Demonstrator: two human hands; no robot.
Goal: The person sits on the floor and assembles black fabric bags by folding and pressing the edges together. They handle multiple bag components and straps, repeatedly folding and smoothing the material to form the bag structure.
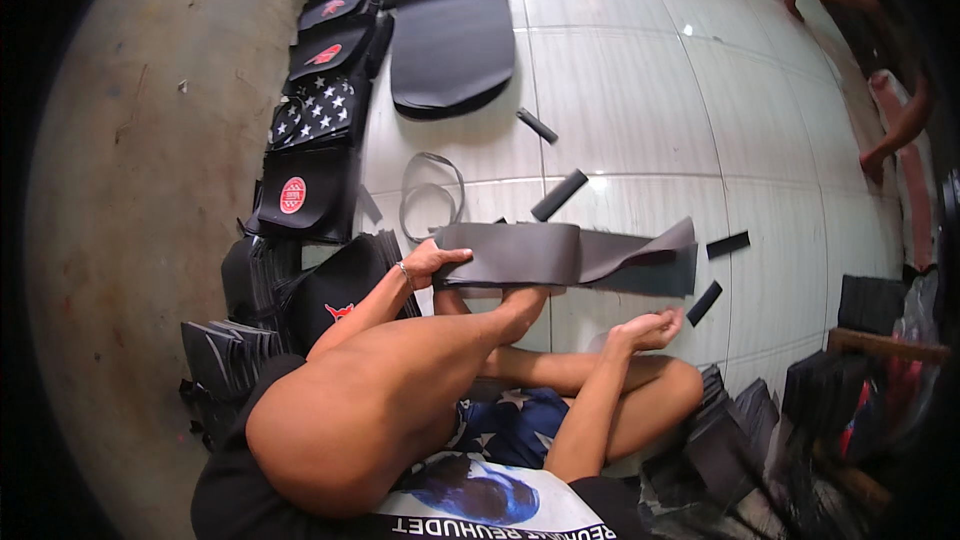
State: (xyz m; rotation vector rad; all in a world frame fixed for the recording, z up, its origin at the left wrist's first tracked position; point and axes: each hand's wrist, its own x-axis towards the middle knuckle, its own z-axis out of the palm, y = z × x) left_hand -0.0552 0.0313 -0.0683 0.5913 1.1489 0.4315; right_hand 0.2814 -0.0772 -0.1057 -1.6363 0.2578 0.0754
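In front of my legs lies a layered pile of long grey sheet strips [510, 253], flat and flexible. My left hand [430, 262] is closed on the pile's left end, the thumb pressed on top. The top strip bows up in the middle, and its right end curls above a darker strip [650, 270] beneath. My bare foot [525, 308] is by the pile's near edge, its toes hidden under the strips. Below the right end, my right hand [648, 330] is apart from the pile with fingers curled in; whether they hold anything is hidden.
Short dark pieces, one of them [560, 195], lie scattered on the white tiles beside a loose band loop [432, 198]. Black flaps [452, 45] and printed panels [310, 195] line the left. Dark stacks [730, 440] stand at right; another person's limbs [900, 125] show far right.
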